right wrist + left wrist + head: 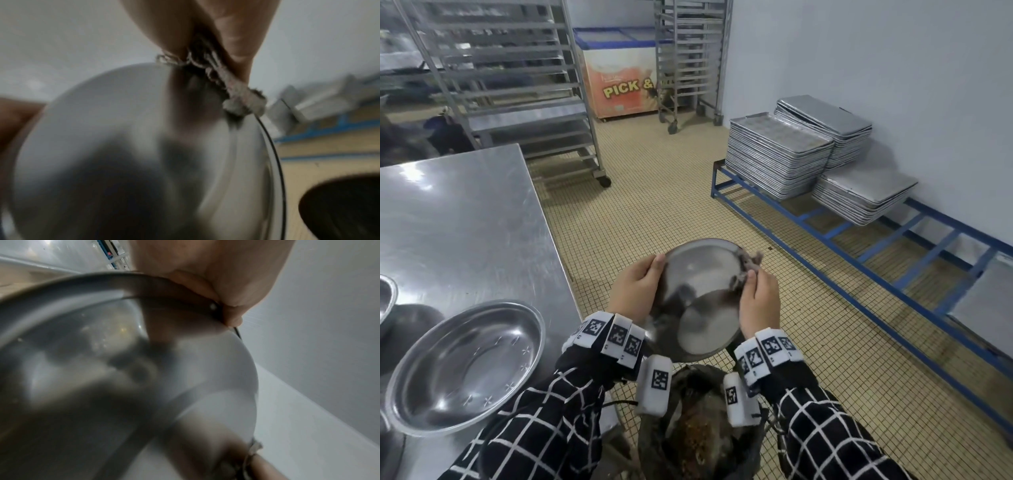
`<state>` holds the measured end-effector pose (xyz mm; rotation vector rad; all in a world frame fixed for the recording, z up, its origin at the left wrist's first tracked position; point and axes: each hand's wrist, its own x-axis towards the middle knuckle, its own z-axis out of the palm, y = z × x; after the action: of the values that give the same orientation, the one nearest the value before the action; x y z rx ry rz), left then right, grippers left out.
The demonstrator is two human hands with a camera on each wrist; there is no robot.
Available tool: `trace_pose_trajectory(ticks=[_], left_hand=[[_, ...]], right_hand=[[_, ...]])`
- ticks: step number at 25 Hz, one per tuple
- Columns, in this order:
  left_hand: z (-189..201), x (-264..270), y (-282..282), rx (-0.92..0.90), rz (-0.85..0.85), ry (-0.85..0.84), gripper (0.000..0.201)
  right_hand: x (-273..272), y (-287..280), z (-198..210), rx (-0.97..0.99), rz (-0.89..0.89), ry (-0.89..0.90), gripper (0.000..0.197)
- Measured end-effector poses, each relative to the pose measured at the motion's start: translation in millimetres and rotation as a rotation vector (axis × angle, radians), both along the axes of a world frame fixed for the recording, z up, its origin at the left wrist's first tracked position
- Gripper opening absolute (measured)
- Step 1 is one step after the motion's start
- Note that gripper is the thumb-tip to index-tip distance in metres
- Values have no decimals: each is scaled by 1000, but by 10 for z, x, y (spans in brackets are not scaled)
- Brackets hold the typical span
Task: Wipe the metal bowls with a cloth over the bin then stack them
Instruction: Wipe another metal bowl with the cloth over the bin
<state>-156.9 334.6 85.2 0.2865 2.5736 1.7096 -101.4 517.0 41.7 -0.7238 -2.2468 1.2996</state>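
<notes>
Tiled kitchen floor, steel table (pixel 465 219) at left of frame. Bowl (pixel 702 294) at lower centre, tilted, above bin (pixel 698 431). Left hand (pixel 635 287) grips left rim; right hand (pixel 758 301) pinches cloth (pixel 751 262) on upper-right rim. Second bowl (pixel 469 363) lower left, nearer left hand.

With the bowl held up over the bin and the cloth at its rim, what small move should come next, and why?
Probably draw the cloth along the rim of the held bowl, while the left hand keeps its grip on the opposite edge. The right hand pinches the cloth at the far right edge, the bowl's underside faces the camera above the bin, and a second bowl waits on the table.
</notes>
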Motion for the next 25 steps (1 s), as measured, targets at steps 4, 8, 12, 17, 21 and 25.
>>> trace_pose_trajectory(ticks=[4, 8, 12, 17, 21, 25], left_hand=[[-4, -11, 22, -29, 15, 1, 32], [70, 45, 115, -60, -40, 7, 31], [186, 71, 127, -45, -67, 51, 31], [172, 72, 102, -17, -82, 80, 35], [109, 24, 16, 136, -51, -75, 33], [52, -21, 1, 147, -41, -131, 31]], right_hand=[[113, -66, 23, -74, -23, 82, 26], [75, -391, 187, 388, 263, 183, 40], [39, -475, 198, 688, 268, 188, 47], [-48, -202, 130, 176, -11, 123, 52], [100, 152, -93, -229, -167, 2, 46], [222, 232, -108, -362, -113, 14, 37]])
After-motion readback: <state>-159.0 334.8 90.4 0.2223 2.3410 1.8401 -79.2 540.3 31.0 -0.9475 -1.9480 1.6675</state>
